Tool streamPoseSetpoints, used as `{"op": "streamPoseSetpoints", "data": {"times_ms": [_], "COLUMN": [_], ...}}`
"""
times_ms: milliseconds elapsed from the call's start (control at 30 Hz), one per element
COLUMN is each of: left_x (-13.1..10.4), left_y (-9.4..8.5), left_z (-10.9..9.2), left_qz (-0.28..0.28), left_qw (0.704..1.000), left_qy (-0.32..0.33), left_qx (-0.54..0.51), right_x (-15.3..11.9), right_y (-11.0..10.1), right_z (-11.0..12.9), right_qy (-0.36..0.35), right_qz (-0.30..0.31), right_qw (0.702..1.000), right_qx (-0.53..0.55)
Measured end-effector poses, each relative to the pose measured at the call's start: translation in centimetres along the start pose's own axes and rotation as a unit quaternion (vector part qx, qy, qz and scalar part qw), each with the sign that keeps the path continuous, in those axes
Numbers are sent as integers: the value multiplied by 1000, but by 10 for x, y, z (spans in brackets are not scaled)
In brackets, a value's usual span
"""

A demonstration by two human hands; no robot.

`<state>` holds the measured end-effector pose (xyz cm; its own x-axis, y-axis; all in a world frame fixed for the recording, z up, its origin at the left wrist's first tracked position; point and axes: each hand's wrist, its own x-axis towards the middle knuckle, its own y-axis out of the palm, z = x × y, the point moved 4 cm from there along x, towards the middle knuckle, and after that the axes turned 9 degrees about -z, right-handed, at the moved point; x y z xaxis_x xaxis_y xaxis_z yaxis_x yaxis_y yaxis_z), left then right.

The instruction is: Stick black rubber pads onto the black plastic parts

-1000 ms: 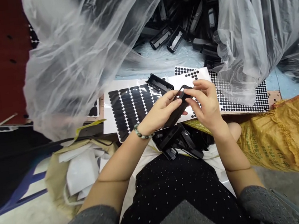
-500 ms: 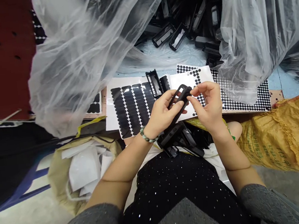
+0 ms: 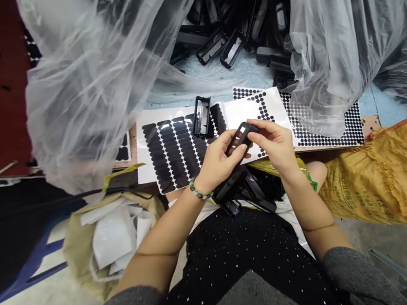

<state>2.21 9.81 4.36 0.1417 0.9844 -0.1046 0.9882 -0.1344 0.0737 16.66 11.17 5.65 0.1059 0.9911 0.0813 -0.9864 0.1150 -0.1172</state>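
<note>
My left hand (image 3: 217, 159) is wrapped round a black plastic housing (image 3: 245, 129) with a rectangular opening, held tilted over the front of the table. The fingers and thumb of my right hand (image 3: 277, 148) pinch its upper right end; whether a small sticker is between them is hidden. Beyond my left hand, another black housing (image 3: 202, 117) lies on a sheet of long black stickers (image 3: 170, 154). Just past my right hand is a white sheet of round black dots (image 3: 237, 109), partly peeled. More black housings (image 3: 253, 188) are piled at my lap.
A heap of black housings (image 3: 232, 49) lies on plastic film at the back, between hanging clear plastic sheets (image 3: 99, 76). Another dot sheet (image 3: 351, 126) is at the right. A yellow woven sack (image 3: 372, 182) stands right, and a bag with white paper scraps (image 3: 113, 236) stands left.
My right fingers have moved from just off the housing's end to closing against it. The housing has turned slightly in my left hand. The view has shifted a little.
</note>
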Motion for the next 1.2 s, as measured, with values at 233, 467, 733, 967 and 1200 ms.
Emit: {"op": "streamPoseSetpoints", "data": {"times_ms": [233, 467, 733, 967, 1200], "left_x": [44, 94, 64, 36, 27], "left_y": [-38, -83, -66, -20, -9], "left_z": [19, 57, 36, 42, 36], "left_qz": [-136, -265, -206, -133, -125], "left_qw": [961, 941, 971, 945, 953], "left_qy": [135, 107, 47, -91, -30], "left_qx": [202, 183, -113, -284, -274], "right_x": [-3, 62, 86, 45, 21], "right_y": [-21, -28, -23, 3, 31], "right_z": [-24, -62, -72, -48, -21], "right_qy": [-28, -32, 53, 88, 52], "right_qz": [93, -65, -61, -4, 27], "right_qw": [979, 921, 914, 996, 998], "right_qx": [-181, -384, -397, -35, 34]}}
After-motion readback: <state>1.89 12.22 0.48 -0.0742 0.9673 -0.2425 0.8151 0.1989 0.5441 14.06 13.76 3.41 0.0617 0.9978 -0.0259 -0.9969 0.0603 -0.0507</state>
